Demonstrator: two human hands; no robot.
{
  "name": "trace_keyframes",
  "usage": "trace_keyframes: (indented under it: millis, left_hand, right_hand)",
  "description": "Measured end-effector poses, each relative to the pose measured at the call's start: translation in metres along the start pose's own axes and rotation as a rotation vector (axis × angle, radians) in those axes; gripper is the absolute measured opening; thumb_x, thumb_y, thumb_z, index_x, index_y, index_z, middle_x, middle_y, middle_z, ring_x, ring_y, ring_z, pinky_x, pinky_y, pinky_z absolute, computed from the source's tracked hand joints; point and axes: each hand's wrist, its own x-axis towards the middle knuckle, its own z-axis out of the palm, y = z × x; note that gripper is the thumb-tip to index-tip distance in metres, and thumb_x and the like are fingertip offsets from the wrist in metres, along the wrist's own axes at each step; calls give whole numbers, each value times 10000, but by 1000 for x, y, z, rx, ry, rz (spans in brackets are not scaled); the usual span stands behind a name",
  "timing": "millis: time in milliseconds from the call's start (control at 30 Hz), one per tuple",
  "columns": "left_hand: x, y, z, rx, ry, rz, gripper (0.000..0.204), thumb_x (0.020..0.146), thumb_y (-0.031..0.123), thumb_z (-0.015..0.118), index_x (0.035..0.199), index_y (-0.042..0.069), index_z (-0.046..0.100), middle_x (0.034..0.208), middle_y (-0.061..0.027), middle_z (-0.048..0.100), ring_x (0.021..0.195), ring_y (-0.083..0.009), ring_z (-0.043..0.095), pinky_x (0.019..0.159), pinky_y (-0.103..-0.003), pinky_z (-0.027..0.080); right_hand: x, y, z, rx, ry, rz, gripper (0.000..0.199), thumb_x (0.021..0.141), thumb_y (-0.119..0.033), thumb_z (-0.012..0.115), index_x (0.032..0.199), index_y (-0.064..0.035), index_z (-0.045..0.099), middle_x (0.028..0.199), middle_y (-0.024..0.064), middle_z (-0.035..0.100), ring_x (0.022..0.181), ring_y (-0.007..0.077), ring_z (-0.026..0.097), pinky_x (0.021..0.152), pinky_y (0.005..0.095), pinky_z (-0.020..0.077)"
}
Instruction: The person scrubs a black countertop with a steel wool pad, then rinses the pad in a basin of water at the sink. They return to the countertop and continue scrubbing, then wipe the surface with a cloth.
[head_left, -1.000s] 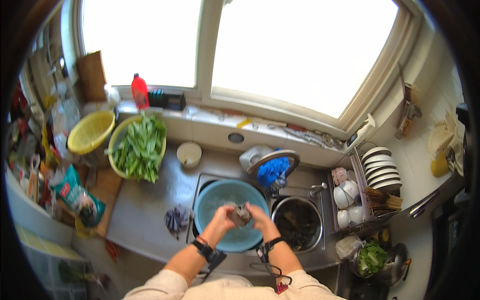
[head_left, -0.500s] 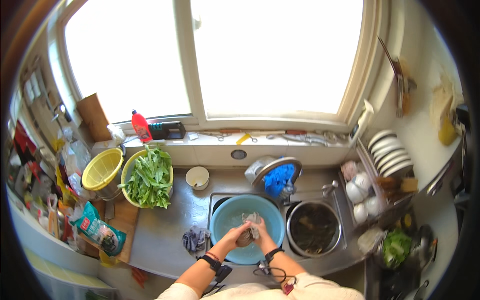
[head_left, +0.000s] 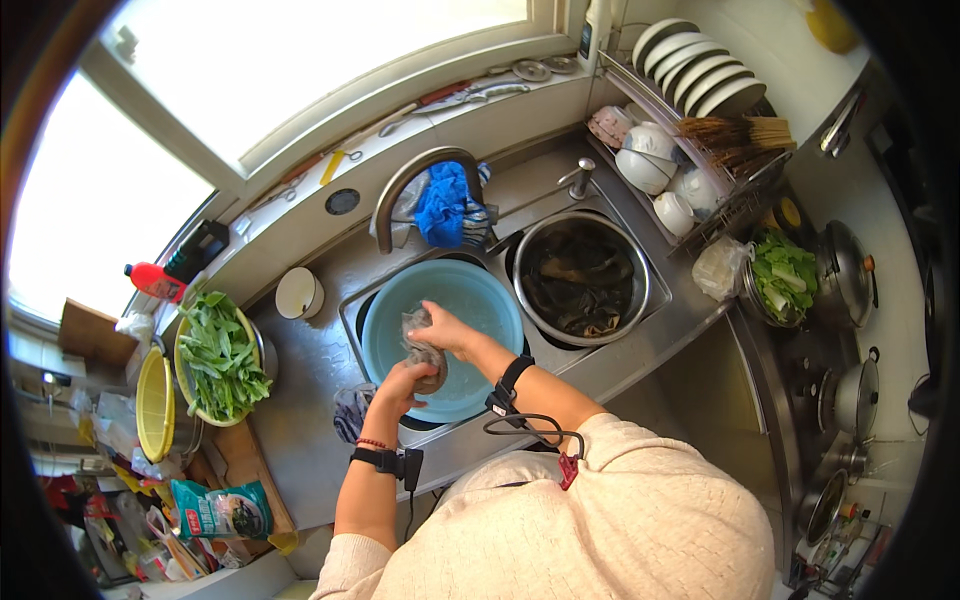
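Right hand (head_left: 446, 331) now beyond left hand (head_left: 400, 386), both clamp a bunched grey cloth (head_left: 430, 376) above the blue basin (head_left: 490, 301), apparently wringing.

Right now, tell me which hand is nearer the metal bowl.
Right. The right hand is over the tub, left of the bowl; the left hand is farther left.
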Motion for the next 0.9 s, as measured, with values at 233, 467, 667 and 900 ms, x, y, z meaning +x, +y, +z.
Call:
trace_keyframes:
  millis: [233, 467, 667, 900]
  left_hand:
    - [-3, 14, 6, -1369, -531, -35, 515, 853, 62, 560, 1353, -25, 470, 1234, -163, 583, 1099, -300, 590, 774, -348, 575]
    - [-26, 6, 39, -1685, -623, -9, 506, 865, 79, 597, 1342, -32, 469, 1223, -155, 581, 1094, -272, 576, 767, -329, 556]
    - [-18, -10, 30, -1394, -325, 10, 344, 922, 130, 639, 1222, -8, 541, 1071, -125, 625, 958, -269, 612, 703, -327, 539]
    - [-18, -12, 19, -56, 19, 173, 344, 793, 144, 774, 1024, -10, 571, 841, -110, 657, 703, -215, 633, 603, -372, 520]
  right_hand:
    - [31, 50, -29, -298, 544, -22, 782, 853, -601, 683, 1376, -48, 504, 1319, 217, 518, 1171, 347, 563, 959, 431, 497]
    - [18, 79, -29, 1025, -129, 201, 1040, 807, -819, 515, 1587, -201, 211, 1413, 188, 477, 1211, 311, 564, 1032, 473, 478]
    - [22, 34, -8, 873, -109, -43, 469, 909, -325, 750, 1264, -99, 543, 1066, 100, 650, 1011, 265, 658, 891, 393, 569]
    - [26, 26, 4, 663, 150, 204, 400, 786, 101, 665, 1137, -36, 531, 979, 129, 621, 840, 273, 666, 681, 446, 570]
